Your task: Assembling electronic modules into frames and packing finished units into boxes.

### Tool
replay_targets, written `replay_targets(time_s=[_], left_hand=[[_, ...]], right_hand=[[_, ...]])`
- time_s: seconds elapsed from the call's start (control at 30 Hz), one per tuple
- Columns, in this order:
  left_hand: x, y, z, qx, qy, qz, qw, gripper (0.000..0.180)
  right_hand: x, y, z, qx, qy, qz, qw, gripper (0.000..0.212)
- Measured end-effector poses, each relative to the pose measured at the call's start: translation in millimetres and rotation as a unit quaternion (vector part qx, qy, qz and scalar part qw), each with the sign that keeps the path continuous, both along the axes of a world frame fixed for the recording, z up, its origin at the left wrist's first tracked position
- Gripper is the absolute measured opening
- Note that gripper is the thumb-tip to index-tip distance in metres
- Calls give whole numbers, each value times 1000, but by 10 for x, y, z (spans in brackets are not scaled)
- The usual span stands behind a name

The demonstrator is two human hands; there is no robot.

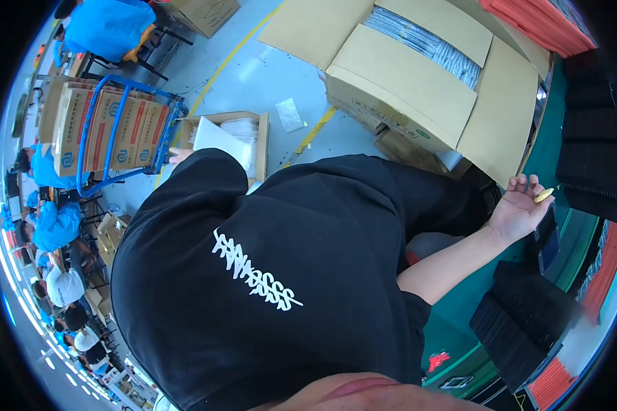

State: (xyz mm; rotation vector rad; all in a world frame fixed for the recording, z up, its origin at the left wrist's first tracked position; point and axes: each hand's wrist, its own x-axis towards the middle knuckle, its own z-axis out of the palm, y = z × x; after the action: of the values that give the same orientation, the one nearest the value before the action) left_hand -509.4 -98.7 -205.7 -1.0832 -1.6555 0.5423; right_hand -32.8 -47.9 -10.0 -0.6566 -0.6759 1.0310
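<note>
My left arm, in a black sleeve, reaches out to the left. Only part of my left hand (179,156) shows past the sleeve, beside an open carton (262,137) on the floor, and its fingers are too small to make out. A flat white sheet or pack (221,145) leans in that carton near the hand, over stacked pale packs. On the right, my bare right forearm is stretched out, and my right hand (517,209) is turned palm up with its fingers apart. A small yellow piece (543,195) covers or sits at one fingertip; I cannot tell which.
A large open carton (404,85) of grey plastic-wrapped packs stands ahead. At left is a blue trolley (120,113) stacked with cartons. Black trays (507,329) and red-orange stacks (538,24) lie along the green bench (456,322). People in blue (56,226) sit far left.
</note>
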Motion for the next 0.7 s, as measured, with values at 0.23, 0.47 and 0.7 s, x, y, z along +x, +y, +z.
replay_targets(time_s=[0.23,0.47,0.7], left_hand=[[-2269,255,-629,159,-658,180,714,100],[-949,2310,1865,116,-672,-406,608,42],[880,2742,1960,-422,-505,-417,627,58]], right_hand=[[-412,-34,54,-36,-31,-55,997,41],[-552,-199,28,-68,-140,-75,985,39],[-772,-280,-370,-300,-236,121,916,40]])
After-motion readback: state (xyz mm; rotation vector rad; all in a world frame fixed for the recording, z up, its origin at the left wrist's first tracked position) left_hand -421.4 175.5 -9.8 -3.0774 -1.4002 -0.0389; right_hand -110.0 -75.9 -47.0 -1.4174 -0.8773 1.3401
